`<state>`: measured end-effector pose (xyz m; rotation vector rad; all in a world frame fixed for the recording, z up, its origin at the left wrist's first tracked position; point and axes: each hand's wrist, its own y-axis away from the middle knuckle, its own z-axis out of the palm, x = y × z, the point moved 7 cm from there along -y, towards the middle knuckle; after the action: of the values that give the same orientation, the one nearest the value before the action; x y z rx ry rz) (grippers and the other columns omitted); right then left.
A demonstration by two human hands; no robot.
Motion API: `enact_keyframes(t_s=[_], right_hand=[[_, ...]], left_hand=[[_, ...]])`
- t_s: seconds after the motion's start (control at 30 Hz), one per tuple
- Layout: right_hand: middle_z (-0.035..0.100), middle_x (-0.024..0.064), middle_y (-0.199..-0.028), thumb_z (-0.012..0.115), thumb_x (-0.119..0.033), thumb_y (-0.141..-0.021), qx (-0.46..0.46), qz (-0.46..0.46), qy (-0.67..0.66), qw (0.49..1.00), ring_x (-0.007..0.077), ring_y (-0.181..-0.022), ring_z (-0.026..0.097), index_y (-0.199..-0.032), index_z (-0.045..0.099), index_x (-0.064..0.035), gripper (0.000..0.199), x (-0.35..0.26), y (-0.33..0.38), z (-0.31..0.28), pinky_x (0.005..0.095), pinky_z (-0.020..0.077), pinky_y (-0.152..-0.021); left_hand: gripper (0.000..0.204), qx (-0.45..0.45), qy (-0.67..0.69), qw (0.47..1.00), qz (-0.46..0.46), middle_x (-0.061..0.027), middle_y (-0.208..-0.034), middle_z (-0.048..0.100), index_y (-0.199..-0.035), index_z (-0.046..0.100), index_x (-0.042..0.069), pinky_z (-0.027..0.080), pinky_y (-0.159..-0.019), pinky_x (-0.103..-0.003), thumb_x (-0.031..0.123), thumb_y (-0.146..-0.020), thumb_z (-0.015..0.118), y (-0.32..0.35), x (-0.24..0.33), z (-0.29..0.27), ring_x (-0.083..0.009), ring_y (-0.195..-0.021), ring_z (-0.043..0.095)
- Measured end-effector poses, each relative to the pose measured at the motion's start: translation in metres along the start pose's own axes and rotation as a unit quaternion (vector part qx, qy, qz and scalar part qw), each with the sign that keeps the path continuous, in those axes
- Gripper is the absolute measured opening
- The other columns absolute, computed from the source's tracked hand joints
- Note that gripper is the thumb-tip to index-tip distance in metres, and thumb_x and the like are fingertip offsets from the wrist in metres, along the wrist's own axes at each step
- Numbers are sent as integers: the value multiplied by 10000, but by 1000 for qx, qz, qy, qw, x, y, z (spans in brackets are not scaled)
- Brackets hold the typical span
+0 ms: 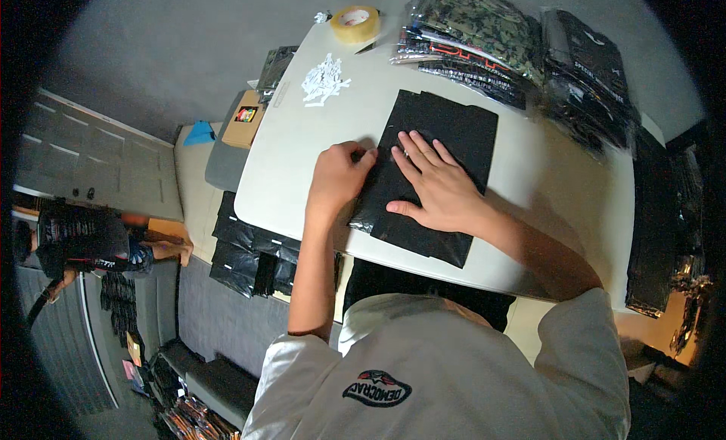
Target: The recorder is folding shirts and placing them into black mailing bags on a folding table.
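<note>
A flat black folded garment (473, 141), apparently in a clear plastic sleeve with glossy edges, lies on the white table in front of me. My right hand (439, 184) rests flat on it, fingers stretched out and thumb apart. At its left edge my left hand (342, 175) is curled, thumb and fingertips pinched on the shiny plastic rim. The near end of the package reaches close to the table's front edge.
On the white table (283, 164) are white paper scraps (325, 81), a tape roll (355, 24), packaged camouflage clothing (476, 32) and black packages (586, 73). Black packages (246, 247) are stacked below left, near a cardboard box (243, 121). Another person (91, 236) is at far left.
</note>
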<state>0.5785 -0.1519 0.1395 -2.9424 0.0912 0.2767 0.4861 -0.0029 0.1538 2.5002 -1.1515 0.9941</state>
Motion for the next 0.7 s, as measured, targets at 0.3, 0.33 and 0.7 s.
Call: enact_keyframes(t_s=[0.3, 0.33, 0.7], right_hand=[[285, 178, -1678, 473, -717, -969, 38, 62, 20, 997, 478, -1541, 216, -1507, 483, 7, 902, 24, -8, -2, 671, 200, -1212], [260, 166, -1690, 468, -723, -967, 43, 62, 5, 997, 522, -1536, 178, -1504, 509, -32, 876, 24, -9, -5, 717, 175, -1195], [157, 166, -1722, 467, -724, -967, -5, 22, 5, 1000, 550, -1544, 82, -1527, 522, -193, 774, 21, -8, -4, 750, 116, -1190]], left_hand=[[268, 125, 41, 990, 50, -187, -743, 698, -907, 713, -56, 518, -660, -341, 209, -934, 744, 21, -9, -3, -190, -656, 643], [272, 121, 53, 990, 41, -198, -721, 669, -895, 711, -48, 506, -642, -364, 220, -930, 736, 20, -9, -4, -239, -631, 635], [295, 122, 65, 990, 23, -223, -736, 662, -880, 707, -56, 504, -634, -401, 236, -919, 733, 20, -13, -4, -326, -630, 646]])
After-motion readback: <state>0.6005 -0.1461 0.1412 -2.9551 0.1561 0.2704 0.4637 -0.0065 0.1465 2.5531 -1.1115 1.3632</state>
